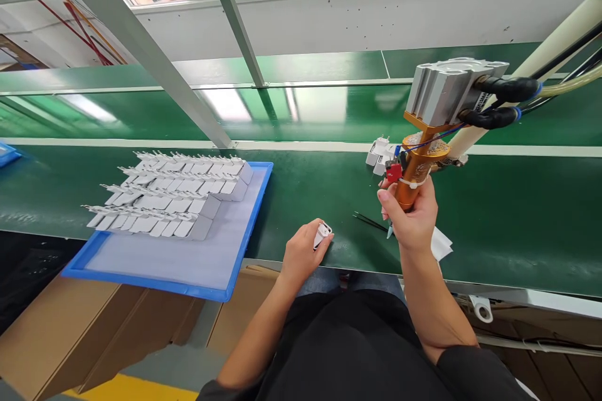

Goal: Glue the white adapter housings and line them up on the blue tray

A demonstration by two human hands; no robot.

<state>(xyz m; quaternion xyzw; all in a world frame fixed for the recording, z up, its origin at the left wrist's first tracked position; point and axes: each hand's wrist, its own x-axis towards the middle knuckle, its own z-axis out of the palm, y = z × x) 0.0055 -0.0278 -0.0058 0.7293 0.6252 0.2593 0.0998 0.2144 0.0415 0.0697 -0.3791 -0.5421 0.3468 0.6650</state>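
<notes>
My left hand rests on the near edge of the green belt, its fingers closed on a small white plug adapter. My right hand is wrapped round the gold handle of a hanging pneumatic tool, which has a red trigger and a grey metal block with black hoses on top. A blue tray to the left carries several rows of white adapters with pins up. A few more white adapters lie on the belt behind the tool.
Black tweezers lie on the belt between my hands. A white slip of paper sits beside my right wrist. Grey frame bars slant overhead. Cardboard boxes stand below the tray.
</notes>
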